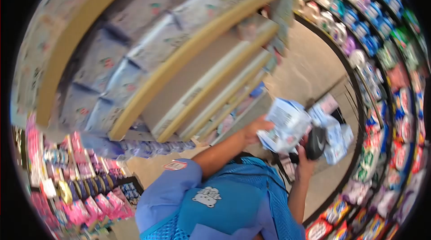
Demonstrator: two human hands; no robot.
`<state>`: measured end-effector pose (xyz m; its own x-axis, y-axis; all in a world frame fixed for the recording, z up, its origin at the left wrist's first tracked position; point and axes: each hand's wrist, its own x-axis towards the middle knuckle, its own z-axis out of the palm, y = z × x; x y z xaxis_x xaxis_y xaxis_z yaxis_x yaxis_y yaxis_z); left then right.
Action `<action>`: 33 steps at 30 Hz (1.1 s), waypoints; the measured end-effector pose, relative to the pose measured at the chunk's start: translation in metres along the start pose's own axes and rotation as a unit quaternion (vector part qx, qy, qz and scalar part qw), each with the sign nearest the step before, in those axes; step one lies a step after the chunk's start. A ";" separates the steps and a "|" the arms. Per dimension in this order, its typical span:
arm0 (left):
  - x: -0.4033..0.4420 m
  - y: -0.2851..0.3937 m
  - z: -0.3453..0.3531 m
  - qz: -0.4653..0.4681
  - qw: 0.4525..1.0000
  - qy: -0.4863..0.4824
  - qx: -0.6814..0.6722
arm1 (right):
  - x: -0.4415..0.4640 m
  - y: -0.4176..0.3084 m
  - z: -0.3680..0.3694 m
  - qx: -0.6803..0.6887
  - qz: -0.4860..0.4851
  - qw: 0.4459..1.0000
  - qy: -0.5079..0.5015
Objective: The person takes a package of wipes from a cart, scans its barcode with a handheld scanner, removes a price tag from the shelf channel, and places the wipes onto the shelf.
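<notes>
My left hand (259, 128) is closed round the edge of a white and light-blue printed pack (286, 125), held up in front of my body. Close beside it, my right hand (305, 167) grips a black handheld scanner (317, 143) with a rounded head. The scanner's head sits at the pack's right side; whether they touch I cannot tell. Past the scanner are more light-blue packs (339, 143), in or over a wire cart (348, 94). The print on the packs is blurred.
A tall shelf unit (197, 45) with yellowish edges and boxed packs (101, 63) fills the upper left. Shelves of bottles (359, 29) and bright bags (402, 125) curve along the right. Pink packs (96, 206) hang at lower left. Pale floor (310, 56) shows between the shelves.
</notes>
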<state>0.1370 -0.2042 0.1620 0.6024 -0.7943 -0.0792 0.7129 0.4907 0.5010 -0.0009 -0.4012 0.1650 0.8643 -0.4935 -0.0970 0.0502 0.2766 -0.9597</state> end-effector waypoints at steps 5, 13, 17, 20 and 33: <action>0.004 -0.010 -0.010 -0.019 0.998 -0.036 -0.050 | -0.003 0.013 -0.008 0.134 0.045 0.990 -0.017; 0.006 -0.012 -0.001 -0.029 0.996 0.006 0.089 | -0.002 0.018 -0.022 0.142 0.074 0.987 -0.012; 0.010 -0.029 -0.012 -0.034 0.997 -0.002 0.075 | -0.003 0.014 -0.028 0.161 0.084 0.983 -0.042; 0.012 -0.029 -0.008 -0.062 0.988 0.013 0.138 | -0.005 0.021 -0.044 0.153 0.061 0.986 0.000; 0.020 -0.063 0.012 -0.014 0.981 0.019 0.193 | 0.000 0.015 -0.053 0.048 0.033 0.996 0.062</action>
<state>0.0999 -0.2551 0.1388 0.6024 -0.7880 -0.1269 0.5451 0.2899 0.7867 -0.0273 -0.4410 0.1368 0.7986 -0.5688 -0.1968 0.0482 0.3863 -0.9211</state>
